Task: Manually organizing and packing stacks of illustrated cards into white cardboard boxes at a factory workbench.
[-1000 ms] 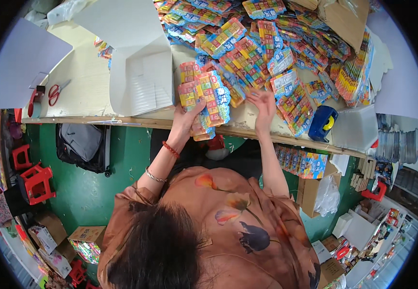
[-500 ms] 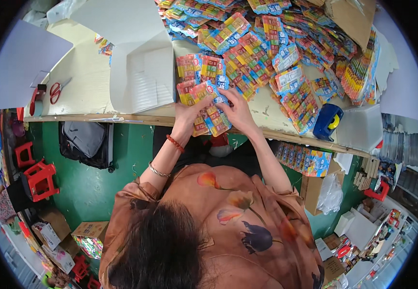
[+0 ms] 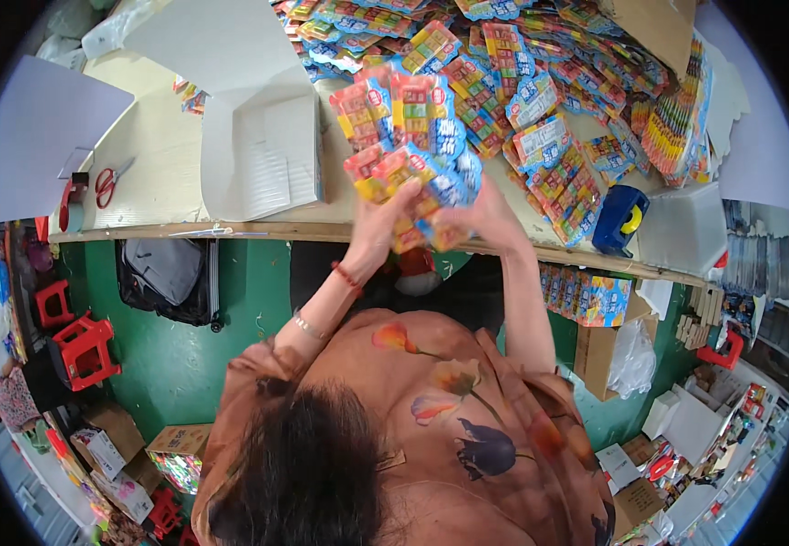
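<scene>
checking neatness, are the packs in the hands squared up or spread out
Spread out: the colourful packs between the left hand and right hand overlap unevenly, with staggered edges.

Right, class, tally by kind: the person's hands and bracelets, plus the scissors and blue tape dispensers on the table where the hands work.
Hands (left hand, right hand): 2
Bracelets (red bracelet, silver bracelet): 2
Scissors: 1
Blue tape dispenser: 1
Total: 6
</scene>
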The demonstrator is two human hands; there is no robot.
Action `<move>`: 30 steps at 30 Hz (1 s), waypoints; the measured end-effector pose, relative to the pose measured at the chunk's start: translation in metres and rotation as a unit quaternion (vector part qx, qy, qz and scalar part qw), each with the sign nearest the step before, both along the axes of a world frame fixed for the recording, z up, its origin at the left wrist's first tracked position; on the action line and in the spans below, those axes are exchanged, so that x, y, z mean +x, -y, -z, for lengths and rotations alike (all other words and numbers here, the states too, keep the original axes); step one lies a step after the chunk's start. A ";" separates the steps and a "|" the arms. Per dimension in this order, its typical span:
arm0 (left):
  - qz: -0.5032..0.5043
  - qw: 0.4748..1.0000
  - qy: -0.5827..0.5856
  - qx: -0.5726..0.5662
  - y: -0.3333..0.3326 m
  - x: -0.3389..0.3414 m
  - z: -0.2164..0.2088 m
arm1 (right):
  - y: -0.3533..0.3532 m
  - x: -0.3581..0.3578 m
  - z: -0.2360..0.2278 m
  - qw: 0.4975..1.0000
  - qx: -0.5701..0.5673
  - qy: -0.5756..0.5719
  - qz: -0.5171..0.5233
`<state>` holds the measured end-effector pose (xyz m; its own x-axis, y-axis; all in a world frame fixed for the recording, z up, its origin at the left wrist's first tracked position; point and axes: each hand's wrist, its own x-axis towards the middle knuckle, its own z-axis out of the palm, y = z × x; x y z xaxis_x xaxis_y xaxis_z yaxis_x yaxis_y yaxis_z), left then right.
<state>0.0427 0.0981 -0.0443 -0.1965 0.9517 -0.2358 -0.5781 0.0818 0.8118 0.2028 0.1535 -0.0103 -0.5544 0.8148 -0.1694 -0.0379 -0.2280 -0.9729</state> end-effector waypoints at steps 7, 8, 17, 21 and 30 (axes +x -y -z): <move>0.059 0.996 -0.062 0.018 -0.041 0.018 0.025 | -0.061 0.020 0.043 0.998 -0.015 0.049 0.019; 0.042 0.997 -0.062 0.032 -0.043 0.015 0.025 | -0.061 0.022 0.041 0.998 -0.029 0.056 0.023; -0.069 0.919 -0.386 0.048 -0.056 -0.042 0.024 | -0.084 0.051 -0.005 0.971 0.103 0.214 -0.032; 0.025 0.853 -0.500 0.148 -0.046 -0.053 0.018 | -0.072 0.022 -0.042 0.838 0.274 0.415 -0.225; 0.069 0.754 -0.632 0.163 -0.010 -0.051 0.025 | -0.048 0.029 -0.030 0.840 0.351 0.374 -0.176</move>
<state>-0.0084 0.1081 -0.0692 0.0380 0.9508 0.3075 0.6713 -0.2523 0.6969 0.2323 0.2015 0.0200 -0.7337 0.6681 -0.1242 0.5942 0.5421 -0.5941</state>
